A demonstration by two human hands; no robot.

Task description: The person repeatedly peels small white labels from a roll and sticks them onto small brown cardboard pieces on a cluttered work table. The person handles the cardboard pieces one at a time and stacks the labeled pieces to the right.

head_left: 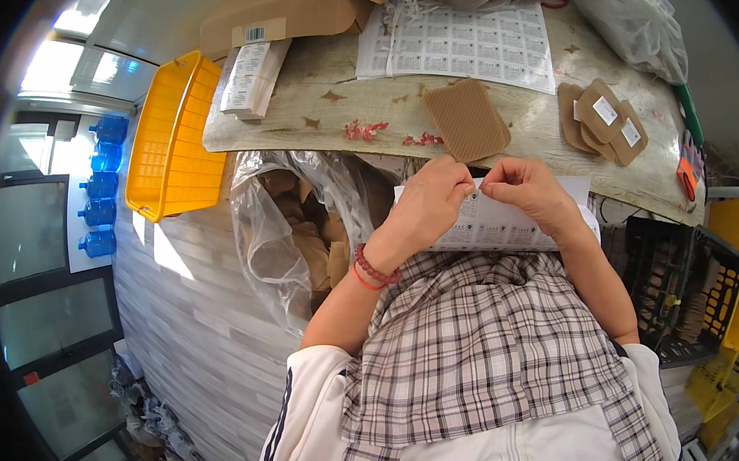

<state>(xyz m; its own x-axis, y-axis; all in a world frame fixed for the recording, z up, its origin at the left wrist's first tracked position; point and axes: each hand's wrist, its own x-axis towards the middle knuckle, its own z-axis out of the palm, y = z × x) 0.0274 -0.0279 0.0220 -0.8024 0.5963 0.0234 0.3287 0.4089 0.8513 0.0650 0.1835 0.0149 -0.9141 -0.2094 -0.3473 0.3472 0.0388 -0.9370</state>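
A white sheet of printed labels (507,227) lies over my lap at the table's front edge. Above it, my left hand (430,196) and my right hand (533,195) meet with their fingertips pinched. A small white bit shows between them; I cannot make out whether it is a loose label or part of the sheet. Just beyond my hands, a small stack of brown ribbed cardboard pads (465,119) with rounded corners sits on the table. To its right, several similar brown pads (601,118) overlap, some bearing white labels.
More label sheets (477,45) lie at the table's back, beside a brown cardboard box (295,7) and a bundle of white printed slips (254,77). A yellow basket (177,140) stands left. Below the table edge is a plastic bag (270,241) of brown pieces; a black crate (683,287) stands right.
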